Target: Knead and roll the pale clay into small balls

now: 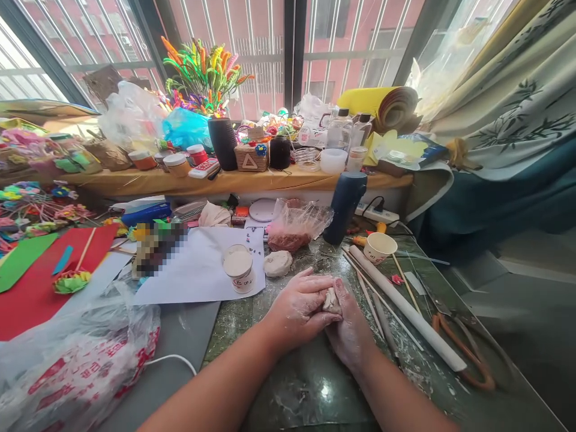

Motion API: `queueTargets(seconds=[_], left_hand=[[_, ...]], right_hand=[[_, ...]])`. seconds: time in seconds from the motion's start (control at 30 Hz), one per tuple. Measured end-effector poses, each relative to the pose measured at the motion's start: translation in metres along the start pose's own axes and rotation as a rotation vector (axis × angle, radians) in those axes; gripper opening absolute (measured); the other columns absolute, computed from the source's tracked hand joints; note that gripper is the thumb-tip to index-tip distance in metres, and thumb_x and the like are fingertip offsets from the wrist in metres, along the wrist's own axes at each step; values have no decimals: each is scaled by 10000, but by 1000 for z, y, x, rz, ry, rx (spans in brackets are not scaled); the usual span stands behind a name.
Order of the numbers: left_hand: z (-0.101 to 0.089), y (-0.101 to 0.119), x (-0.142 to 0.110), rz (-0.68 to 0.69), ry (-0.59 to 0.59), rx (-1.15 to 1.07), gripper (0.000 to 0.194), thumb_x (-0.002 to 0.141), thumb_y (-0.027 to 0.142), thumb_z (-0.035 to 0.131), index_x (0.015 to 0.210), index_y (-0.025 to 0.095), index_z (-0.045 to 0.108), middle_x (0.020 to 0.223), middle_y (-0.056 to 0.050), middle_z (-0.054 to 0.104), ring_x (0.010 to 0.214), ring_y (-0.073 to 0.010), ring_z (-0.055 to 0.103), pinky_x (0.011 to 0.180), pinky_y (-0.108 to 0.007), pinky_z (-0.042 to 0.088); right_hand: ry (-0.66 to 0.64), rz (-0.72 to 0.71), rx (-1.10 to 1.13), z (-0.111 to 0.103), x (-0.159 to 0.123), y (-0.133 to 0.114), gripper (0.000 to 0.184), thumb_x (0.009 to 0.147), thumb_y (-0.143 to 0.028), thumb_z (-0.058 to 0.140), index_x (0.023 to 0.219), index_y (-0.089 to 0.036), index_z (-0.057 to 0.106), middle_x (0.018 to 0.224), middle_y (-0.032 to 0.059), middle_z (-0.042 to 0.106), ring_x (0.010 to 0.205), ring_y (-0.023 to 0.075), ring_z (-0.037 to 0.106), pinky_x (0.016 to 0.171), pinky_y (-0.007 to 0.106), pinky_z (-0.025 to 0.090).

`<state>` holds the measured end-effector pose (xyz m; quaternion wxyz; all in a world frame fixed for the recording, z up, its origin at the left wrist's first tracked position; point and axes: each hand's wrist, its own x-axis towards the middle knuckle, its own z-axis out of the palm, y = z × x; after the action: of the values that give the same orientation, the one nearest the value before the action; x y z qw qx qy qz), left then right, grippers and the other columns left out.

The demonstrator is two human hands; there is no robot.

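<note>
Between my two palms sits a small lump of whitish clay, partly hidden by the fingers. My left hand curls over it from the left, thumb below and fingers above. From the right, my right hand closes on the same lump. White residue coats both hands. Just beyond them a larger flattened piece of pale clay rests on the dark table. A paper cup filled with a pale material stands on a white sheet to the left.
To the right lie a long white rolling rod, thin sticks, a paper cup and orange-handled scissors. A dark blue bottle stands behind. On the left are a crumpled plastic bag and red paper.
</note>
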<state>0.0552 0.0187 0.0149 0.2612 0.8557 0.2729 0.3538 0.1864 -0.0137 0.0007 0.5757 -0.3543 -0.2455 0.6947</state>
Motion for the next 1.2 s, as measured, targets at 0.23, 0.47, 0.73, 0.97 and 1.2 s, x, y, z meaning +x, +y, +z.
queueTargets(seconds=[0.23, 0.47, 0.73, 0.97, 1.2], left_hand=[[0, 1, -1, -115, 3, -87, 297, 892, 381, 688, 1161, 266, 737, 1366, -85, 678, 1246, -258, 638, 1170, -445, 408], [-3, -1, -5, -227, 179, 64, 465, 767, 189, 740, 1223, 268, 690, 1436, -98, 584, 1311, -279, 560, 1143, -482, 441], [-2, -8, -6, -115, 79, -43, 590, 740, 171, 719, 1314, 217, 593, 1453, -137, 582, 1320, -278, 580, 1099, -450, 503], [-9, -6, -5, 11, 20, -34, 591, 841, 193, 675, 1418, 263, 567, 1399, -104, 655, 1244, -254, 660, 1059, -434, 547], [-6, -11, -4, 14, 58, -32, 552, 816, 176, 692, 1356, 261, 618, 1333, -92, 699, 1208, -234, 675, 1052, -396, 550]], right_hand=[[66, -39, -117, -2, 1, 0, 514, 853, -735, 562, 811, -237, 682, 766, 72, 733, 823, 288, 695, 682, 392, 563], [-103, 63, -59, 1, 4, -15, 570, 806, -765, 605, 891, -206, 677, 744, 45, 692, 728, 239, 662, 648, 353, 532], [-193, -55, -440, -8, 3, -9, 415, 817, -590, 725, 881, -182, 687, 826, 45, 717, 808, 230, 654, 798, 349, 521], [-284, -200, -680, -6, -3, -23, 372, 927, -490, 594, 1071, -184, 749, 1039, 90, 758, 995, 298, 682, 949, 417, 513], [-136, -122, -563, -10, 2, -7, 443, 850, -618, 652, 882, -184, 732, 779, 43, 713, 747, 234, 656, 695, 335, 534]])
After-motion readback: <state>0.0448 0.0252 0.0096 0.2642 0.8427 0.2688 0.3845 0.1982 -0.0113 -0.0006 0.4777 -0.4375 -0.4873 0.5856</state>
